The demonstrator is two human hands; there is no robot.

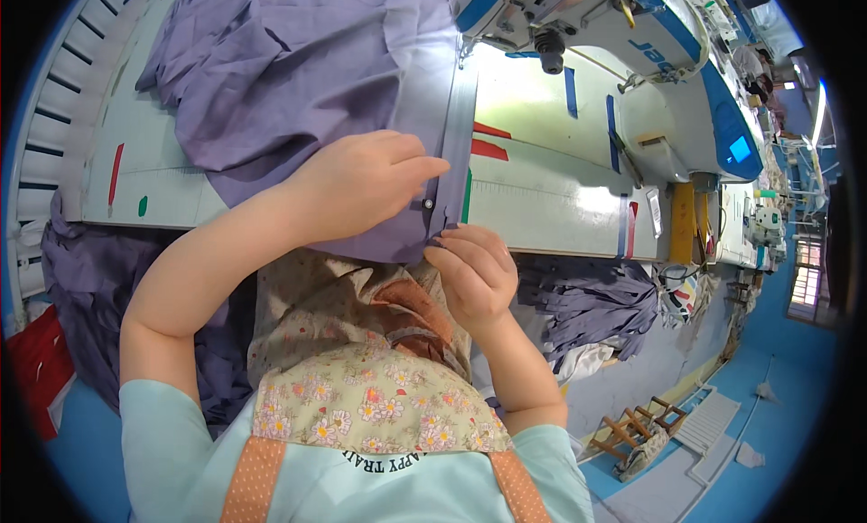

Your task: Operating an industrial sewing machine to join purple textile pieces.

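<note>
the purple cloth [289,80] lies over the near edge of the tabletop [542,193], likely light, soft and easily creased, best held along its border. the right hand [474,275] pinches its near corner; the left hand's [361,184] curled grip i cannot tell.

On the table [564,220], fabric [298,80] is laid left of the sewing machine [664,107]; cloth strips [601,308] are placed lower right.
</note>
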